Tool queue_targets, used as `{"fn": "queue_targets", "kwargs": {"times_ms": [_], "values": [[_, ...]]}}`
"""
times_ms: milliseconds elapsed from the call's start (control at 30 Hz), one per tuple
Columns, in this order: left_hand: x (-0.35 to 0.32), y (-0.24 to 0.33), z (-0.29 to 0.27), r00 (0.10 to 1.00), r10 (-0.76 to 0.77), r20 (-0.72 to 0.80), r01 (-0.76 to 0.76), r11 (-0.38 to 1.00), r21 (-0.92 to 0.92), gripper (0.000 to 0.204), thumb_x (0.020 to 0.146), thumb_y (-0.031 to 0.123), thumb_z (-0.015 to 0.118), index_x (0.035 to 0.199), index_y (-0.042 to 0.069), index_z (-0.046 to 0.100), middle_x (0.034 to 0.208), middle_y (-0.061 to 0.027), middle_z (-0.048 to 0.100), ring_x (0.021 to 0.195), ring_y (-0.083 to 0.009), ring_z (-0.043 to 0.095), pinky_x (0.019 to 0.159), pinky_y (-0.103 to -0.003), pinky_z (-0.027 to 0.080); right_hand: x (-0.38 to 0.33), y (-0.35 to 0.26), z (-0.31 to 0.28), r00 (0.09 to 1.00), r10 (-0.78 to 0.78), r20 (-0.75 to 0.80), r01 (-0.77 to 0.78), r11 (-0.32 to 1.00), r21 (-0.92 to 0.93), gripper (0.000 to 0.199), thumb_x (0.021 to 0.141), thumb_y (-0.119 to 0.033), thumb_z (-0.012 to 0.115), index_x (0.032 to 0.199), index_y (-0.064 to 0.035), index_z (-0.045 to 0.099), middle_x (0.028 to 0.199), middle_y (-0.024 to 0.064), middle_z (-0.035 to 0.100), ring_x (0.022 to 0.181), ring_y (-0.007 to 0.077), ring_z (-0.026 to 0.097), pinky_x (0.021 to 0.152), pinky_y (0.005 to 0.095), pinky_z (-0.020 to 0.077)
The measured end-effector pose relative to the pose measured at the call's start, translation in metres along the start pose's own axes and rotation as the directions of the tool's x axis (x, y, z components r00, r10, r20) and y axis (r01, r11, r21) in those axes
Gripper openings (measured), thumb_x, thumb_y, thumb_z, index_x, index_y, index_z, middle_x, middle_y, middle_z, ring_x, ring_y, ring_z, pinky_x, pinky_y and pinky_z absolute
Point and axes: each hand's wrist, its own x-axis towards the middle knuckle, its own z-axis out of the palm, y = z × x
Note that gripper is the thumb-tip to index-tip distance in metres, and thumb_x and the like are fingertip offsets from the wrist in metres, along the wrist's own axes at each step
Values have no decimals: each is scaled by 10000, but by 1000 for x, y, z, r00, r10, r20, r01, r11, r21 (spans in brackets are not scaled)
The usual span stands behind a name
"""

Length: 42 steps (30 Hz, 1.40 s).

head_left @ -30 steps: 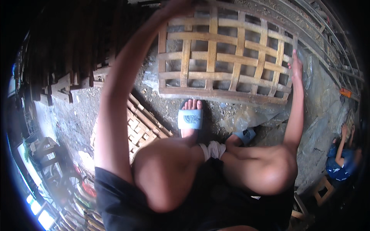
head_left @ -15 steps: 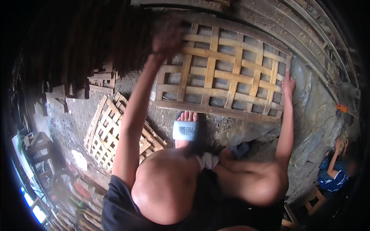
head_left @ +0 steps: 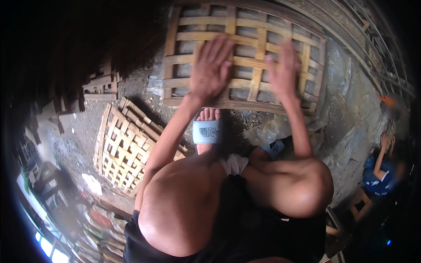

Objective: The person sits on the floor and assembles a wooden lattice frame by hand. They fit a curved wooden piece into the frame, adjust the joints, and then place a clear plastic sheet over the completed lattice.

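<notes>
A rectangular lattice panel (head_left: 246,62) of woven pale wooden or bamboo strips in a darker wooden frame lies flat on the ground in front of me. My left hand (head_left: 211,69) rests on its left-middle part, palm down, with the fingers stretched out. Over the right part of the weave is my right hand (head_left: 284,72), somewhat blurred, fingers extended and thumb apart. Neither hand grips anything. My foot, in a light blue slide sandal (head_left: 207,132), stands just short of the panel's near edge.
More lattice panels (head_left: 127,151) lie stacked at the left. Wood scraps (head_left: 101,87) sit beyond them. Crumpled clear plastic sheeting (head_left: 269,128) covers ground at the right. Long boards line the far right. Another person (head_left: 379,175) sits at the far right, near an orange object (head_left: 388,101).
Both hands have left the panel's side edges and come inward onto its woven middle. The right hand's pointing finger has given way to stretched fingers. The panel appears higher and further left in view.
</notes>
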Motion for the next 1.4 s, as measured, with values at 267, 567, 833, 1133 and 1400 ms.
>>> {"fn": "queue_targets", "kwargs": {"times_ms": [267,567,833,1133,1400], "values": [[-43,-54,-8,886,-417,-202,445,887,123,644,1129,463,301,1697,160,284,1767,-158,212,1634,-376,175,1292,-603,155,-16,2,20,996,-34,88,31,999,36,790,1127,-550,296,1661,28,229,1755,222,165,1645,312,115,1339,481,53],[-38,-45,4,907,-365,-211,393,913,110,637,1120,457,316,1678,152,338,1746,-190,260,1607,-410,240,1289,-546,214,-3,126,-46,868,487,-97,-494,866,-76,694,1152,-462,260,1673,-6,211,1764,215,101,1646,346,45,1329,518,4],[-45,-50,-1,906,-374,-199,404,904,139,656,1113,472,327,1681,145,327,1749,-182,255,1604,-411,245,1281,-577,204,-39,163,-28,884,457,102,-413,863,-291,837,1110,-633,178,1675,-17,226,1776,168,123,1649,310,88,1333,484,-6],[-44,-54,-3,909,-328,-257,376,912,164,655,1113,472,338,1681,147,330,1743,-188,270,1594,-416,269,1278,-560,217,-47,150,-48,828,479,291,-458,877,-141,730,1139,-529,230,1618,2,381,1707,194,333,1622,367,199,1326,557,59],[-37,-48,1,914,-334,-233,374,913,160,655,1109,474,344,1686,164,322,1748,-177,264,1598,-406,265,1281,-574,207,-44,165,-42,991,137,16,-135,987,-89,560,1158,-399,308,1531,-50,537,1617,165,494,1535,331,417,1316,526,198]]}}
